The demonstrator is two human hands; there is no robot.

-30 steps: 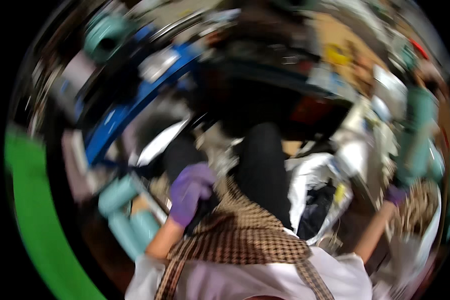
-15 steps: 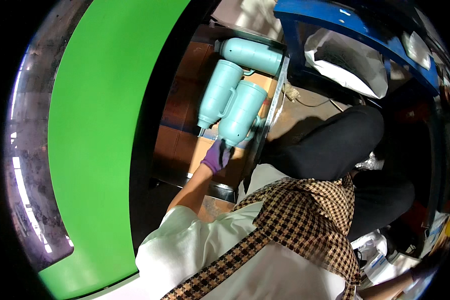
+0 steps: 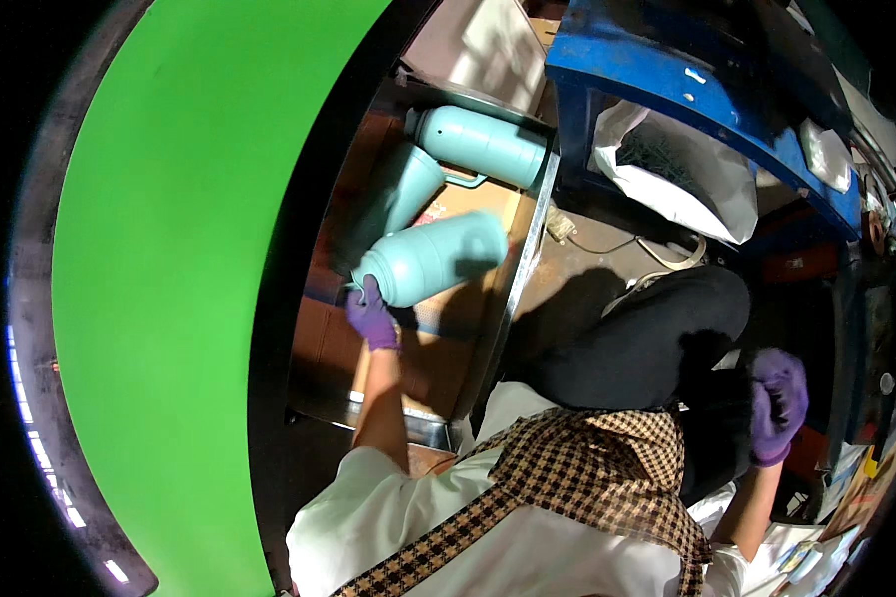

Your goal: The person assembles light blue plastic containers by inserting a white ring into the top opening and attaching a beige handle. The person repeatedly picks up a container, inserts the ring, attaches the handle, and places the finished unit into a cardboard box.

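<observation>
One flask [image 3: 430, 261] turned inside the tray [image 3: 530, 251], left hand [image 3: 372, 318] gripping it, right hand [image 3: 778, 406] empty.

You see hard shadows on the floor [image 3: 567, 261], your right hand [image 3: 779, 406] slightly blurred, the blue worktop [image 3: 637, 72] curving with lens distortion.

- I can't see every fingertip of the left hand [image 3: 373, 318] at the gripped flask [image 3: 438, 259].
- My feed blurs the right hand [image 3: 779, 406]; whether it holds anything, I can't tell.
- Shadow obscures the shadowed flask's [image 3: 413, 184] lower end.
- My picture's edge crops the green panel [image 3: 189, 249].
</observation>
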